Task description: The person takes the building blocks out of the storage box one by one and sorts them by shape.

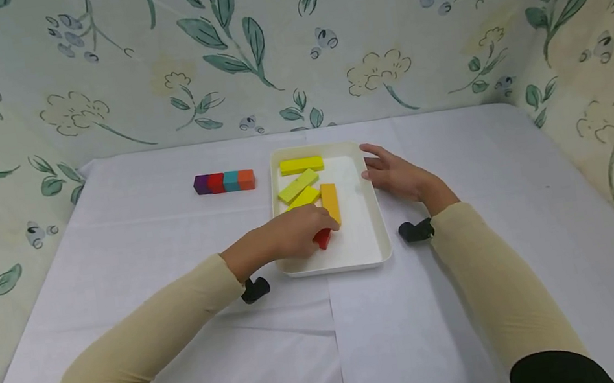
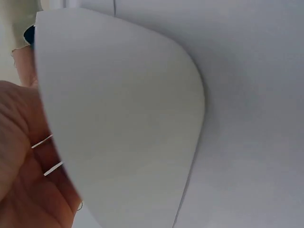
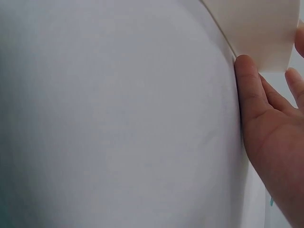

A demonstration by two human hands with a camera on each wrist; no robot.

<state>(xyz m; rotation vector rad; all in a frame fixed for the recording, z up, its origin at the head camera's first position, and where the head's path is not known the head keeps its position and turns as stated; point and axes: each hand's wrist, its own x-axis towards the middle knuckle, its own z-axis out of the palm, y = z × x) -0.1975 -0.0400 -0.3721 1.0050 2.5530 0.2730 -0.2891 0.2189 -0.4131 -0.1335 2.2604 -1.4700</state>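
Note:
In the head view a white tray (image 1: 362,236) holds three yellow blocks, the nearest one (image 1: 304,196) partly covered, and an orange-yellow block (image 1: 330,202). My left hand (image 1: 298,232) reaches over the tray's near left part and pinches a red block (image 1: 322,238), mostly hidden by the fingers. In the left wrist view the tray wall (image 2: 123,114) hides much of that hand (image 2: 28,156), fingertips included. My right hand (image 1: 399,173) rests against the tray's right side, fingers loosely extended. The right wrist view shows its fingers (image 3: 249,80) at the tray's outer wall (image 3: 261,33).
Left of the tray, a row of touching cubes stands on the white cloth: purple (image 1: 202,184), red (image 1: 216,183), teal (image 1: 231,181) and orange (image 1: 246,179). Leaf-patterned fabric (image 1: 286,44) rises behind the table's far edge.

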